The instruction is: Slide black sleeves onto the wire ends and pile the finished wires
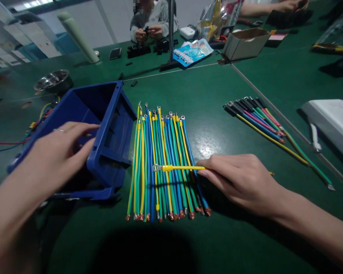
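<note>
My right hand (240, 179) pinches a yellow wire (187, 167) between thumb and fingers. Its silver ring terminal (157, 168) points left, above a row of cut cables (167, 152). Those green, blue and yellow cables lie side by side, most with lugs at the far end and bare copper strands at the near end. A blue plastic bin (107, 152) stands to their left. My left hand (57, 152) is closed at the bin's edge, thumb and forefinger against its wall; the other fingertips are hidden.
A fan of black-sleeved cables (263, 118) lies to the right, near a white device (331, 121). A metal bowl (55, 80), a phone (115, 53), a blue packet (193, 53) and an open cardboard box (246, 43) stand farther back. Two co-workers' hands show beyond.
</note>
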Action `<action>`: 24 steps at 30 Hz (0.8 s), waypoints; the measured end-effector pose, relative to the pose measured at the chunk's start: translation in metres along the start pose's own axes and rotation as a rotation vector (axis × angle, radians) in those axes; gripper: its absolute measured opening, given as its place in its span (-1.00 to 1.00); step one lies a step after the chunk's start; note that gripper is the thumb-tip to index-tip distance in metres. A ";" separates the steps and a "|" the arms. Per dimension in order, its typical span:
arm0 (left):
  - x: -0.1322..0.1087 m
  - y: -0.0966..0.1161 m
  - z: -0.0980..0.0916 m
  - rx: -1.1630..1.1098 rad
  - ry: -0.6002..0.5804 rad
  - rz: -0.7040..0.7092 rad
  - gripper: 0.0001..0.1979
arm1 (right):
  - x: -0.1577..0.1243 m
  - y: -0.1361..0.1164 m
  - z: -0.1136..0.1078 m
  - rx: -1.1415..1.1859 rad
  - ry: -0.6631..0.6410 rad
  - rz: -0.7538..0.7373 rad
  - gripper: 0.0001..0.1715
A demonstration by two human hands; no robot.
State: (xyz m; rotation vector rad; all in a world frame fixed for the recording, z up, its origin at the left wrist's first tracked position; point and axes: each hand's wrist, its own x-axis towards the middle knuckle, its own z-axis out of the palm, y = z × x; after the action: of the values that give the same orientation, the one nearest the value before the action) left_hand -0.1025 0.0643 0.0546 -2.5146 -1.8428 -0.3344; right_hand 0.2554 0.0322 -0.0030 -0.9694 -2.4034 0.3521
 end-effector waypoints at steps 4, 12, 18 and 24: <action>0.016 0.002 0.022 -0.204 -0.165 0.079 -0.54 | 0.000 0.001 0.001 0.043 -0.026 -0.006 -0.74; 0.007 -0.008 0.027 -0.241 -0.159 0.062 -0.70 | -0.003 0.002 0.003 0.062 -0.054 -0.010 -0.83; 0.008 0.004 0.021 -0.225 -0.162 0.098 -0.74 | -0.003 0.002 0.002 0.055 -0.067 -0.008 -0.83; 0.010 0.011 0.020 -0.204 -0.098 0.085 -0.64 | -0.002 0.000 0.000 0.069 -0.068 -0.002 -0.80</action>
State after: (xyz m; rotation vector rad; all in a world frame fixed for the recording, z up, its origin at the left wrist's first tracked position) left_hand -0.0858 0.0727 0.0379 -2.7818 -1.8130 -0.4256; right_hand 0.2565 0.0311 -0.0038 -0.9378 -2.4361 0.4716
